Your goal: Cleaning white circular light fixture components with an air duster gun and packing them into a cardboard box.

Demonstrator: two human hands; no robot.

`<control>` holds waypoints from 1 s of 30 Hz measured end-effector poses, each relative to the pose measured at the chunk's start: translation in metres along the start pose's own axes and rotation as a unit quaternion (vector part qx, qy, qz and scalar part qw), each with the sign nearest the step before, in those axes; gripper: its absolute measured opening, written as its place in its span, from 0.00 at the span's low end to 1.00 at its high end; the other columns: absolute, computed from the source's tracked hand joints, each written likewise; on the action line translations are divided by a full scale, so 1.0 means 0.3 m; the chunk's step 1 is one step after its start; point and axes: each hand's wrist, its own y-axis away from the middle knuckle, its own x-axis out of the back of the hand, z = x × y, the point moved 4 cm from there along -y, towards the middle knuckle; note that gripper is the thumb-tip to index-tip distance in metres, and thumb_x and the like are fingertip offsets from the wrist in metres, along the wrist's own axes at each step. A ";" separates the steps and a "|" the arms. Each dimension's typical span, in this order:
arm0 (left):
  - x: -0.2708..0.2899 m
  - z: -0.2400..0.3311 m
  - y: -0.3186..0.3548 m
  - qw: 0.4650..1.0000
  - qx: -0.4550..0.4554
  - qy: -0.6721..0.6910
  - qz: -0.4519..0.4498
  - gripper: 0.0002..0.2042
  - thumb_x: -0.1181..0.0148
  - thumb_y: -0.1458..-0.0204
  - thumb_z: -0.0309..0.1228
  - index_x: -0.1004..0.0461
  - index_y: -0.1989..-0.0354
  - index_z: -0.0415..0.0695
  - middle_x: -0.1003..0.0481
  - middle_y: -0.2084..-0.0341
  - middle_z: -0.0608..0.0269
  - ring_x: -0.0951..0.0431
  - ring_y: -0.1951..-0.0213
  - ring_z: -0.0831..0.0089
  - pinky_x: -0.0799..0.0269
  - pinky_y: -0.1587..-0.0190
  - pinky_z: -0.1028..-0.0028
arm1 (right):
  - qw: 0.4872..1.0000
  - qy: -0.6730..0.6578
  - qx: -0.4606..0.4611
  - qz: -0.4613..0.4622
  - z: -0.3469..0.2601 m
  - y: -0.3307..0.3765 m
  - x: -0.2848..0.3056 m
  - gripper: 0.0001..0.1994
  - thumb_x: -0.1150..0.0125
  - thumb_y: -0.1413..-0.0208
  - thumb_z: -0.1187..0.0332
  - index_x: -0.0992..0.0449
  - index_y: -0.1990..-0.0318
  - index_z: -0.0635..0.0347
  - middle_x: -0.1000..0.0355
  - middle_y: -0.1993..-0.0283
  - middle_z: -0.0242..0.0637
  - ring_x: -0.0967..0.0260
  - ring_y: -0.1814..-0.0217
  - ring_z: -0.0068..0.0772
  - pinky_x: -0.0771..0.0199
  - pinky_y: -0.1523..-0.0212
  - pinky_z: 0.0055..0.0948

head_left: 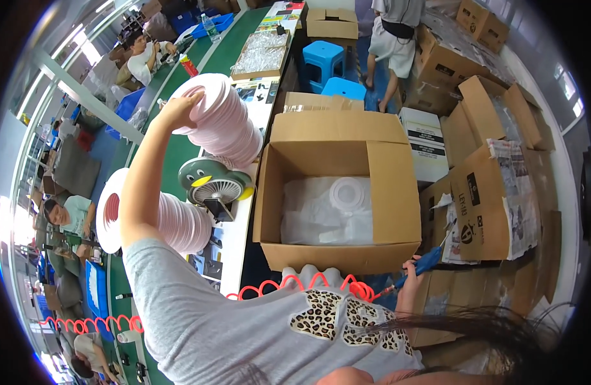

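My left hand [180, 109] is raised high and grips the end of a long stack of pale pink rings [225, 125] that lies sideways over the green bench. A second stack of the same pink rings [173, 221] lies lower, behind my left arm. My right hand [412, 276] is down by the front right corner of a big open cardboard box [337, 138] and holds a blue air tool [424, 263] on a coiled orange hose [295, 283]. Inside the box lie clear plastic bags with a round white part [348, 192].
A small green desk fan [213, 183] stands on the bench next to the box. Blue stools [323, 61] and a standing person [392, 38] are behind it. Open cartons lined with newspaper [501, 192] crowd the right side. Seated workers [68, 218] line the green conveyor.
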 end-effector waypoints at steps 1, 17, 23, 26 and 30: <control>-0.026 -0.003 0.003 1.000 0.000 0.003 -0.003 0.44 0.30 0.77 0.34 0.43 0.43 0.47 0.29 0.59 0.50 0.28 0.58 0.53 0.32 0.55 0.64 | 1.000 -0.023 -0.006 0.007 0.015 -0.004 0.022 0.14 0.49 0.53 0.79 0.37 0.56 0.61 0.38 0.71 0.30 0.39 0.68 0.21 0.38 0.60 0.21; -0.251 0.877 -0.221 0.864 -0.291 0.411 -0.016 0.11 0.48 0.61 0.21 0.28 0.66 0.41 0.28 0.81 0.52 0.26 0.74 0.58 0.31 0.70 0.67 | 0.999 0.026 -0.029 0.036 -0.037 0.003 -0.028 0.14 0.49 0.53 0.80 0.37 0.57 0.63 0.38 0.72 0.32 0.39 0.68 0.22 0.40 0.61 0.21; -1.315 1.377 -0.296 0.904 -0.286 0.192 -0.251 0.11 0.51 0.57 0.24 0.26 0.64 0.46 0.26 0.65 0.52 0.25 0.64 0.55 0.29 0.64 0.59 | 0.990 0.039 -0.008 0.137 0.123 0.035 0.131 0.15 0.47 0.54 0.80 0.37 0.57 0.62 0.37 0.71 0.31 0.39 0.68 0.22 0.39 0.62 0.21; -1.616 1.556 -0.294 0.910 -0.303 0.102 -0.265 0.10 0.54 0.55 0.25 0.25 0.69 0.47 0.26 0.63 0.56 0.27 0.57 0.61 0.33 0.56 0.60 | 0.963 0.084 -0.059 0.247 0.180 0.140 0.224 0.15 0.48 0.54 0.80 0.37 0.57 0.61 0.37 0.69 0.31 0.39 0.68 0.23 0.38 0.62 0.23; -1.817 1.699 -0.389 0.935 -0.256 0.108 -0.221 0.09 0.53 0.53 0.27 0.26 0.66 0.45 0.26 0.62 0.58 0.27 0.58 0.64 0.33 0.56 0.63 | 0.946 0.071 -0.062 0.309 0.324 0.281 0.341 0.15 0.47 0.54 0.78 0.37 0.57 0.62 0.37 0.68 0.32 0.39 0.68 0.25 0.38 0.63 0.25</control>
